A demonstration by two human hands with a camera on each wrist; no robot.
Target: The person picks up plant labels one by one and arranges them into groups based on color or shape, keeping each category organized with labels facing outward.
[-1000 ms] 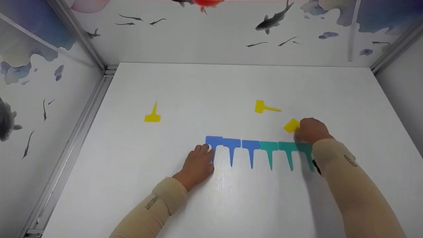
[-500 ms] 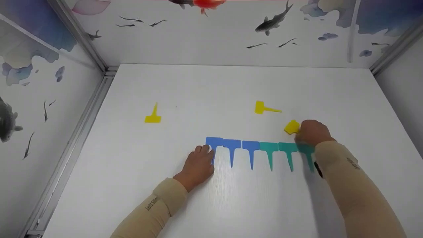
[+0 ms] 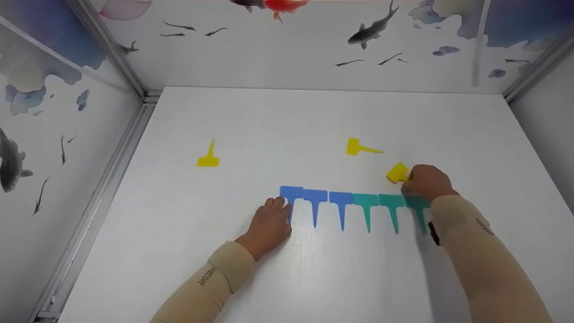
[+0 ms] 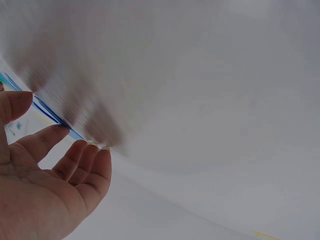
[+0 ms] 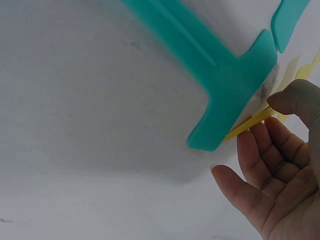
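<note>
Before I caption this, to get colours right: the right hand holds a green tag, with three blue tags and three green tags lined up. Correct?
Not quite: the right hand holds a yellow tag, as the head view shows. Three blue tags and three green tags are lined up, as you say.

Three flat blue T-shaped tags [image 3: 315, 194] and three flat green T-shaped tags [image 3: 391, 201] lie in one row on one white tabletop [image 3: 341, 278], making six. Yellow T-shaped tags show in three places: one flat yellow tag [image 3: 208, 161] at the left, one flat yellow tag [image 3: 353, 146] farther right, and the held yellow tag [image 3: 397, 173] at the right, though whether that is a single piece or several stacked cannot be told. There are two bare hands, one left hand [image 3: 267, 223] and one right hand [image 3: 429, 182], and two beige sleeves [image 3: 484, 255].
</note>
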